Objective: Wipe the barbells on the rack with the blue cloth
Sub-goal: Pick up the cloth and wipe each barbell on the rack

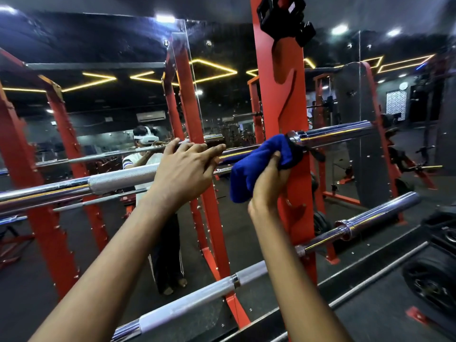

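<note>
The left hand (pixel 182 174) lies on the top bar (pixel 118 180), fingers laid nearly straight across it, probably to steady it against rolling. The right hand (pixel 269 183) clenches the bunched cloth (pixel 256 164) and presses it to the same bar, right of the left hand, touching the red upright (pixel 281 95). The upright and the collar (pixel 293 138) block strokes to the right. To the left, the left hand itself is in the way. The low bar (pixel 197 297) sits nearer, below.
</note>
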The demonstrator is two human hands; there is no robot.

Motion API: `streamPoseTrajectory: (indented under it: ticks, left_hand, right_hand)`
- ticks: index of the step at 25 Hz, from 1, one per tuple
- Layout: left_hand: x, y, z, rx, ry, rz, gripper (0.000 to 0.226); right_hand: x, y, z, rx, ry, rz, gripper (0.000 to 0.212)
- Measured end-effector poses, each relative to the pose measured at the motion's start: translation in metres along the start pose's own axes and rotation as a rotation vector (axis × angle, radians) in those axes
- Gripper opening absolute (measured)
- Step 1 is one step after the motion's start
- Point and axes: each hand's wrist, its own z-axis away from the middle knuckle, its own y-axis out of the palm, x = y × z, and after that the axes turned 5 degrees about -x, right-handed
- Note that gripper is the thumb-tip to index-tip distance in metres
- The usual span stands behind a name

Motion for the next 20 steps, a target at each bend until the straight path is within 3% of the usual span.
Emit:
streamPoseTrajectory:
  ticks: [1, 4, 5, 7, 13, 17, 20]
  left_hand:
    - [-0.005, 0.001, -0.003, -0.007, 0.003, 0.017, 0.049]
    - [-0.023, -0.002, -0.014, -0.001, -0.006, 0.101, 0.041]
    - [-0.027, -0.002, -0.018, -0.002, 0.013, 0.098, 0.041]
    - [-0.028, 0.001, -0.025, -0.011, 0.04, 0.075, 0.043]
    - [-0.037, 0.017, -0.034, -0.012, 0.051, 0.02, 0.046]
    - [-0.043, 0.022, -0.044, -0.021, 0.065, 0.043, 0.042]
    - [-0.059, 0.03, -0.048, -0.074, 0.132, 0.149, 0.046]
  right_hand:
    - [0.019, 0.0, 0.013, -0.045, -0.139, 0.058, 0.051]
    - [0.036, -0.006, 0.018, 0.028, -0.526, 0.368, 0.042]
    - [0.04, -0.007, 0.01, 0.065, -0.581, 0.46, 0.038]
    - [0.046, -0.01, -0.011, 0.142, -0.559, 0.58, 0.034]
    - [0.06, -0.011, -0.02, 0.168, -0.638, 0.834, 0.035]
    - [0.073, -0.037, -0.038, 0.27, -0.393, 0.572, 0.032]
    - [0.089, -0.063, -0.066, 0.111, -0.348, 0.401, 0.036]
